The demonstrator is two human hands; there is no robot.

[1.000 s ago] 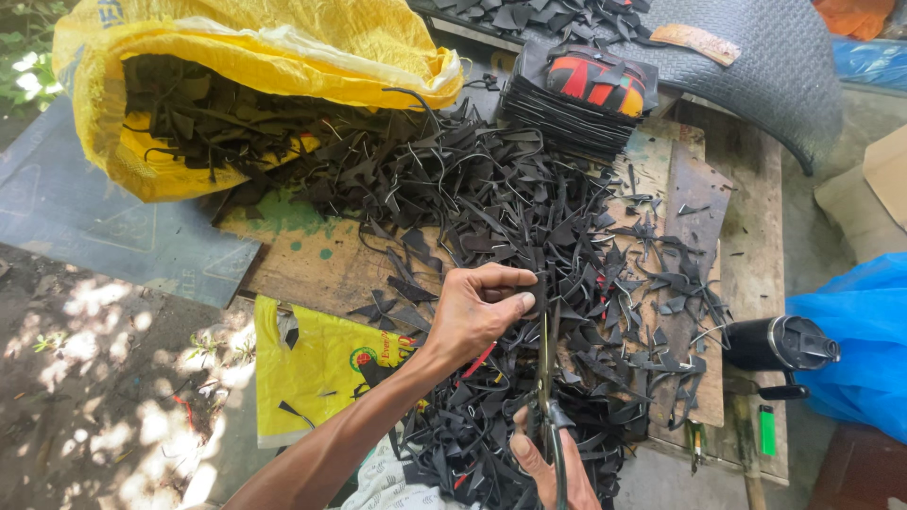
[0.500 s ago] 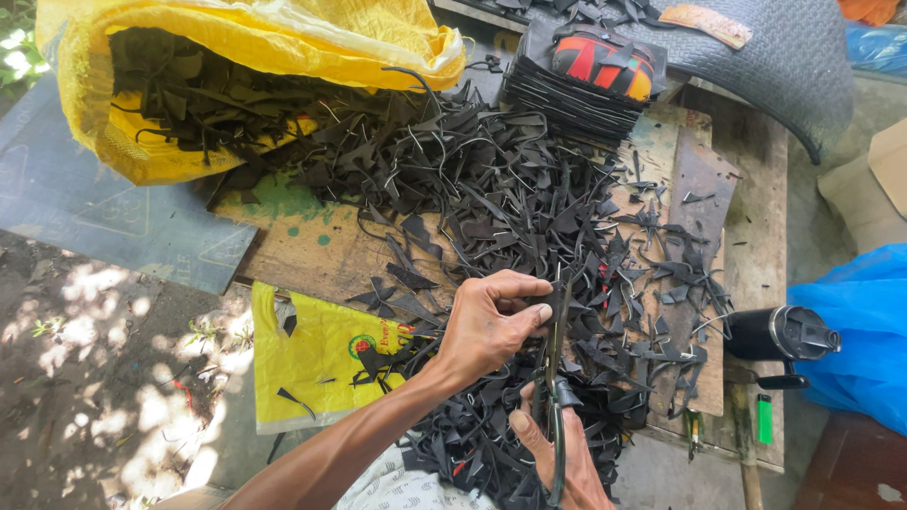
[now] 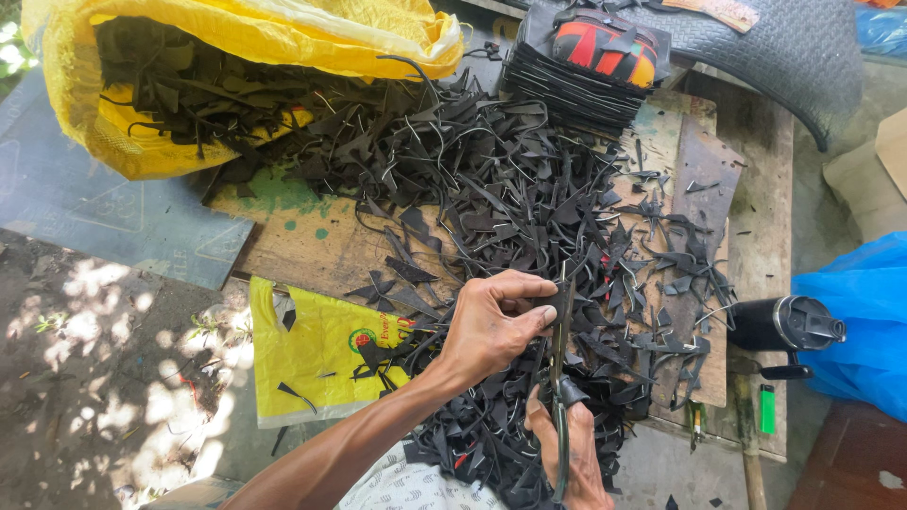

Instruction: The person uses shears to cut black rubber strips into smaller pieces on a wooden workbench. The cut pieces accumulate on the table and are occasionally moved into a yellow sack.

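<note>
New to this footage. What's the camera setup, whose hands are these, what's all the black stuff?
There is no machine here: one camera sits on a person's head and looks down at their own two bare hands. The left hand pinches a small black rubber-like piece between thumb and fingers. The right hand holds a pair of dark-handled scissors, blades pointing up at that piece. Around them lies a big heap of black cut strips and scraps on a worn wooden board. More strips spill from a yellow woven sack at the top left. A flat yellow plastic bag lies by the left forearm, and a stack of black sheets sits at the top.
</note>
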